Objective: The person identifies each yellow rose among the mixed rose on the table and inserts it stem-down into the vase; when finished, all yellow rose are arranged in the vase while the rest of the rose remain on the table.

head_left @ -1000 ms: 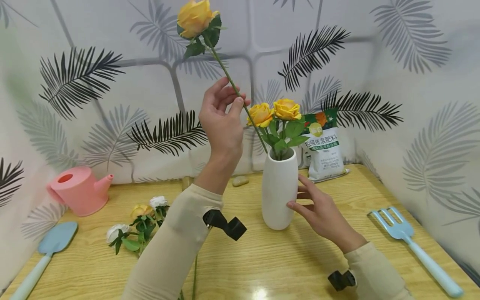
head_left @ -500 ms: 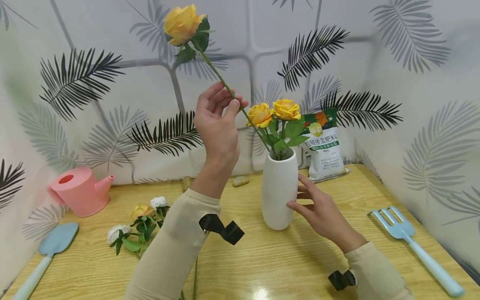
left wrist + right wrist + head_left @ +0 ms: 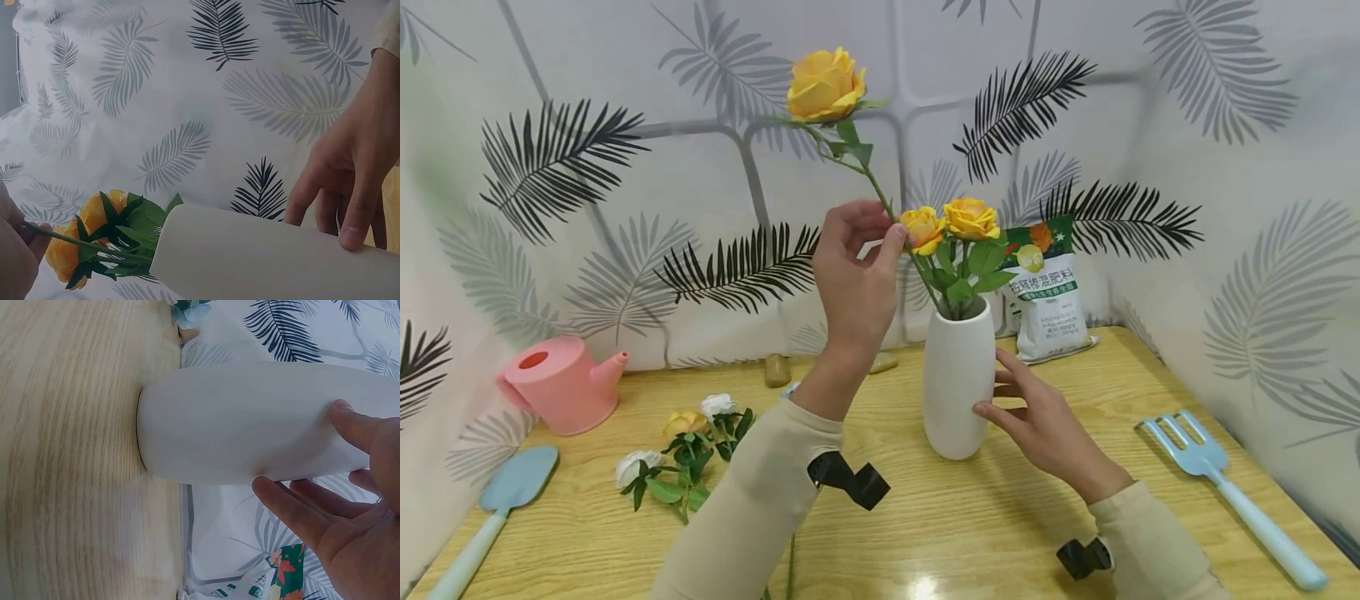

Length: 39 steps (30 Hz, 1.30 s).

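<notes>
My left hand (image 3: 857, 275) pinches the green stem of a yellow rose (image 3: 826, 85), whose bloom leans up and left. The stem's lower end goes into the mouth of a white vase (image 3: 957, 383), which stands upright on the table. Two more yellow roses (image 3: 972, 219) with green leaves are in the vase. My right hand (image 3: 1052, 429) holds the vase's right side, thumb on the front and fingers toward the back. In the right wrist view, thumb and fingertips touch the vase (image 3: 237, 425). The left wrist view shows the held stem (image 3: 81, 240) beside the other blooms.
White and yellow flowers (image 3: 681, 442) lie on the wooden table (image 3: 880, 525), partly behind my left sleeve. A pink watering can (image 3: 565, 385) and blue trowel (image 3: 520, 479) are at left. A fertilizer bag (image 3: 1051, 300) stands behind the vase; a blue hand fork (image 3: 1198, 458) lies right.
The rose's bloom first dips left, then swings right and lower as my left hand moves down and right. The stem goes deeper into the vase. My right hand stays put.
</notes>
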Available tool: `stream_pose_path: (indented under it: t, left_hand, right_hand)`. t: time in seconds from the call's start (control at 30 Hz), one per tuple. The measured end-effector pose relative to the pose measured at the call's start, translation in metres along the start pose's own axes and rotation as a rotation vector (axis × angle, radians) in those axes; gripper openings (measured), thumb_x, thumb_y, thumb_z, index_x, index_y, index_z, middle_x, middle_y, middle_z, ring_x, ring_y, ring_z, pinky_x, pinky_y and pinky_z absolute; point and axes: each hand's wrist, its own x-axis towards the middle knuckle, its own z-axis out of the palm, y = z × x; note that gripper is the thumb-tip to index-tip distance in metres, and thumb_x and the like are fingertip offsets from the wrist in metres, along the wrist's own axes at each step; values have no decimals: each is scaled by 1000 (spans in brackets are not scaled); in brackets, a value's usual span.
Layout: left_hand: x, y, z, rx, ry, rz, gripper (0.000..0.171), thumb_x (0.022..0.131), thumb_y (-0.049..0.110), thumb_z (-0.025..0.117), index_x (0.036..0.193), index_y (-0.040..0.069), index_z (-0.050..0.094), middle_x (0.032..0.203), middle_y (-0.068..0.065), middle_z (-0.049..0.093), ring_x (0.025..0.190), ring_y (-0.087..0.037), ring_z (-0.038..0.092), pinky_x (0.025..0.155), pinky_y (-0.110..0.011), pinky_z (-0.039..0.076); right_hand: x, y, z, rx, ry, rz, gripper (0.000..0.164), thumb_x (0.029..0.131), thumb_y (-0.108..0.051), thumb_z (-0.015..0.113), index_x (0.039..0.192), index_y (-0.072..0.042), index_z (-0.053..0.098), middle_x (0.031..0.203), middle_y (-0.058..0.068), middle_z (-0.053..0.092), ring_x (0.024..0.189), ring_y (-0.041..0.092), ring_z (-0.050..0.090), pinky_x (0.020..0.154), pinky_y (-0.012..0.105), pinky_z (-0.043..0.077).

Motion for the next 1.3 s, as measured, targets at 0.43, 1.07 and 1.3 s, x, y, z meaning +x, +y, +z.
stream_pose_path:
  t: [0.43,1.07,1.3]
  left_hand:
    - [-15,-5,-4,115,-35,-41,21,92,-6,67,111,-6,57,96,-19,62,82,-18,67,74,-30,63]
    - [-36,-20,0,148,-74,-17,18,95,-2,65,110,-9,57,96,-24,62,81,-35,68,73,-30,63]
    - [-38,-21,-1,160,-79,-31,15,95,-1,66,104,-9,57,96,-23,64,79,-35,69,74,-29,62]
  right_hand:
    - [-1,-1,-1,-1,0,8,74,97,-19,68,158,-8,28,140,27,57,120,40,64,88,47,61]
    - [0,-2,0,1,6,-3,73,96,-17,68,157,-8,29,140,27,56,119,41,64,87,47,61]
    - [0,-3,0,0,6,-3,73,96,-17,69,157,-9,30,140,27,57,119,41,64,87,47,61]
